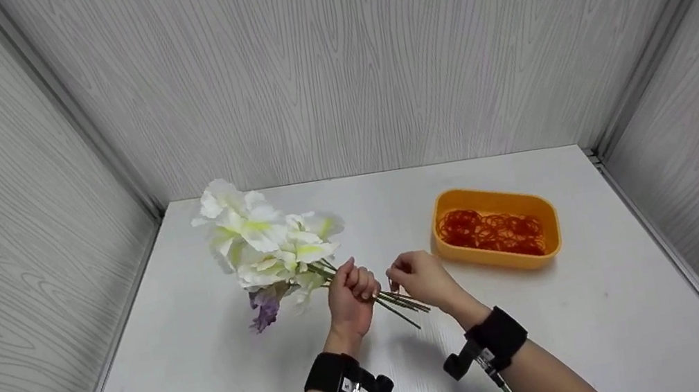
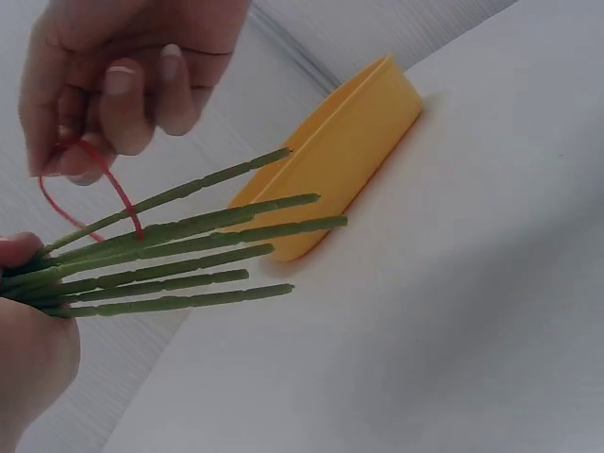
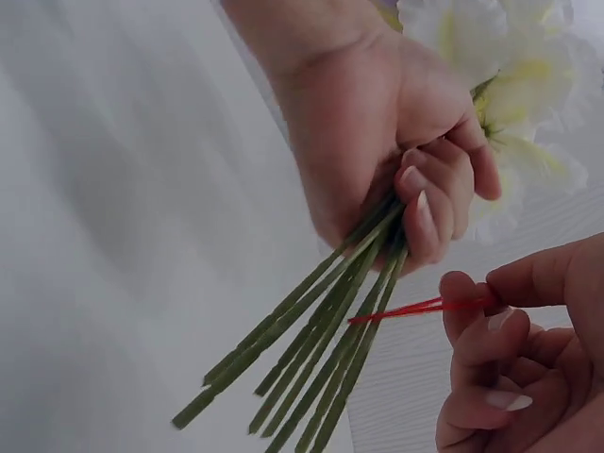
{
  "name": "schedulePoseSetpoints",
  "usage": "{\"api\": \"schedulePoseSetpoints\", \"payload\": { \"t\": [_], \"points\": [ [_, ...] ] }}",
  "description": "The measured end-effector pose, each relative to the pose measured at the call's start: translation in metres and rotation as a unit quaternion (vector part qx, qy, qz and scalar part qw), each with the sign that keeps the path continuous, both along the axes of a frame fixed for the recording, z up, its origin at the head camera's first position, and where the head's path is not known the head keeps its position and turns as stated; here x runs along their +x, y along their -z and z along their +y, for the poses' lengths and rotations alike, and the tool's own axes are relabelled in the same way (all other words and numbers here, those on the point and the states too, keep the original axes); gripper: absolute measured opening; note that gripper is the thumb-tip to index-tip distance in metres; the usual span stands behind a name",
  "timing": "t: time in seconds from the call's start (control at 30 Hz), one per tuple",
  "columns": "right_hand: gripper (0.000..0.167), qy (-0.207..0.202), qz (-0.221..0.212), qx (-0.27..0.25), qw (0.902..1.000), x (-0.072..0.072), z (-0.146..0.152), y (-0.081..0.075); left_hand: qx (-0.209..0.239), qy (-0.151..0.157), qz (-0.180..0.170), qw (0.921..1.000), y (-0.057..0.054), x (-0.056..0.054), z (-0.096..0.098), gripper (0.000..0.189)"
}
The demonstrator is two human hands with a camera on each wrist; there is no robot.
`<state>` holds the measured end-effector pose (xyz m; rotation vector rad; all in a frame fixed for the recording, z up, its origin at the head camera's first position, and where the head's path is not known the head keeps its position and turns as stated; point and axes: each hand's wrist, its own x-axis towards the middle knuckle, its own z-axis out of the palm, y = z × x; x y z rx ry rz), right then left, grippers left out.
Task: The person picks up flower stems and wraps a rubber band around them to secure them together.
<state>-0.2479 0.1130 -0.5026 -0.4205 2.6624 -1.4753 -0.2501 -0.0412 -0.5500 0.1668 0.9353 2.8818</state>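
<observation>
Your left hand (image 1: 351, 302) gripped the flower stems (image 2: 283, 228) above the surface (image 1: 198, 388); your right hand (image 1: 425, 278) pinched a red band (image 3: 401, 310) caught on them. Stems judged light, stiff; petals (image 1: 263, 235) delicate, so stems suited holding.

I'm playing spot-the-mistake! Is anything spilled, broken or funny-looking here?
Nothing looks spilled or broken. The red band looks lopsided, though: pinched by the right hand, it catches only some of the stems.

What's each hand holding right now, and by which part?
The left hand grips the flowers by their green stems. The right hand pinches a red band by one end; its other end meets the stems.
</observation>
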Motion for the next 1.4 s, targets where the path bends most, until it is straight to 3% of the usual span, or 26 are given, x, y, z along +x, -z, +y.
{"api": "schedulePoseSetpoints", "payload": {
  "t": [0.2, 0.33, 0.47, 0.57, 0.73, 0.9, 1.1, 1.17, 1.27, 1.4],
  "points": [
    [0.017, -0.014, -0.007, -0.027, 0.9995, -0.001, -0.004, -0.006, -0.049, 0.008, 0.016, 0.9987, 0.005, 0.001, 0.006, 0.049],
    [0.016, -0.016, -0.010, -0.101, 0.9947, 0.001, -0.003, -0.013, -0.041, 0.017, 0.046, 0.9980, 0.008, 0.000, 0.004, 0.049],
    [0.015, -0.026, 0.020, -0.156, 0.9873, 0.006, -0.003, -0.025, 0.002, -0.003, 0.071, 0.9975, 0.008, -0.004, 0.000, 0.048],
    [0.013, -0.041, 0.051, -0.144, 0.9874, 0.011, -0.006, -0.028, 0.032, -0.027, 0.067, 0.9969, 0.005, -0.007, -0.004, 0.046],
    [0.010, -0.083, 0.064, -0.109, 0.9885, 0.020, -0.013, -0.012, 0.093, -0.058, 0.054, 0.9925, -0.001, -0.013, -0.012, 0.045],
    [0.007, -0.134, 0.054, -0.081, 0.9861, 0.034, -0.016, 0.001, 0.170, -0.086, 0.055, 0.9802, -0.010, -0.017, -0.019, 0.046],
    [0.016, -0.168, 0.074, -0.096, 0.9784, 0.043, -0.016, 0.005, 0.232, -0.076, 0.052, 0.9684, -0.024, -0.016, -0.017, 0.048],
    [0.020, -0.177, 0.058, -0.125, 0.9745, 0.039, -0.013, 0.017, 0.244, -0.064, 0.056, 0.9661, -0.027, -0.014, -0.014, 0.048],
    [0.024, -0.164, -0.014, -0.194, 0.9672, 0.029, -0.006, 0.037, 0.259, -0.035, 0.063, 0.9632, -0.029, -0.011, -0.009, 0.048],
    [0.024, -0.106, -0.122, -0.308, 0.9376, 0.012, 0.008, 0.063, 0.251, 0.015, 0.064, 0.9658, -0.026, -0.003, -0.003, 0.047]
  ]
}}
